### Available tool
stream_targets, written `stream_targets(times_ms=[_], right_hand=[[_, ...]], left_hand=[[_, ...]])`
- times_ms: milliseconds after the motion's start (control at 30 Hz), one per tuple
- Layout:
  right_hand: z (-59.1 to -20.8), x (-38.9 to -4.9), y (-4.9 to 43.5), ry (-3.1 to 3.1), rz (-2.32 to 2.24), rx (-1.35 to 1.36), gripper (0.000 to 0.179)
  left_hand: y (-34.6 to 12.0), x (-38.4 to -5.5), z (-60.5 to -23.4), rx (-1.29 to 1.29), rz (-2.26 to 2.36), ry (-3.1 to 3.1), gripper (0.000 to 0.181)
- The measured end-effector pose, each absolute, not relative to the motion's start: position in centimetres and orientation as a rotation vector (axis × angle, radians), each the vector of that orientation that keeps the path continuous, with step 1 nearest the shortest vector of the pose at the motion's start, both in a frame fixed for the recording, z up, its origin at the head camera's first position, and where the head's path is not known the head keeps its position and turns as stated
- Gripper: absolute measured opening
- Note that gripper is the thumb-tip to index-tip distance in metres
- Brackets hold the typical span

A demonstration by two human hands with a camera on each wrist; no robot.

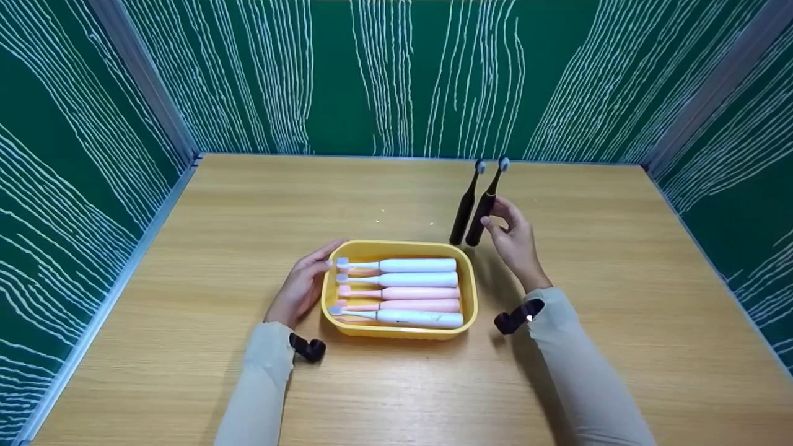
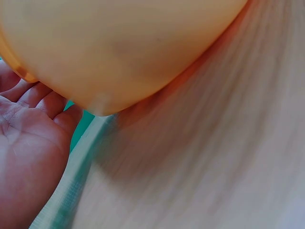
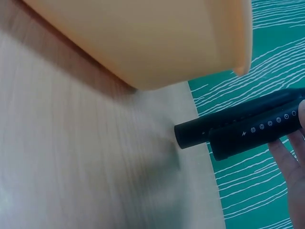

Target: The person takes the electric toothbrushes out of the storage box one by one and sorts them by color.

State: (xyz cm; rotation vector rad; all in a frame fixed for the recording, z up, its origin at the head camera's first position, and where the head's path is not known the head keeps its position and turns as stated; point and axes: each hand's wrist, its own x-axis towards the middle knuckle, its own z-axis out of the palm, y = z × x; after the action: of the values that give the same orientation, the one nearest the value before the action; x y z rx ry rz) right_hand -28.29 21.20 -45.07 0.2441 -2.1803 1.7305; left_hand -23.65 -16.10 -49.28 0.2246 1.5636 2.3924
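A yellow plastic basket [image 1: 399,334] sits on the table with white electric toothbrushes [image 1: 418,265] and pink electric toothbrushes [image 1: 421,293] laid side by side in it, heads to the left. My left hand [image 1: 303,288] holds the basket at its left end, thumb at the rim and fingers along the outer wall. Beyond the basket's far right corner, my right hand [image 1: 514,238] pinches a black electric toothbrush [image 1: 482,217] by its handle, head up. A second black toothbrush [image 1: 463,214] is upright close beside it. Their handles overlap in the right wrist view, where small icons mark the nearer handle [image 3: 257,131].
The wooden table [image 1: 186,297] is bounded by green walls [image 1: 334,74] with white wavy lines. A few tiny pale specks [image 1: 382,211] lie behind the basket. A dark wrist camera [image 1: 517,316] sits near the basket's right side.
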Motion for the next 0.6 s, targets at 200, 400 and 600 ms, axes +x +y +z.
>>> stream_targets(times_ms=[200,400,600], right_hand=[[-46.0,-29.0,21.3,-2.196,1.737,0.208,0.041],[-46.7,-29.5,21.4,-2.146,1.784,0.197,0.039],[-45.9,-29.2,21.3,-2.221,1.782,0.169,0.042]], left_hand=[[-16.1,-23.7,-49.3,0.218,2.384,1.562,0.052],[-16.0,-23.8,-49.4,0.23,2.389,1.547,0.052],[-16.0,-23.7,-49.5,0.232,2.407,1.541,0.052]])
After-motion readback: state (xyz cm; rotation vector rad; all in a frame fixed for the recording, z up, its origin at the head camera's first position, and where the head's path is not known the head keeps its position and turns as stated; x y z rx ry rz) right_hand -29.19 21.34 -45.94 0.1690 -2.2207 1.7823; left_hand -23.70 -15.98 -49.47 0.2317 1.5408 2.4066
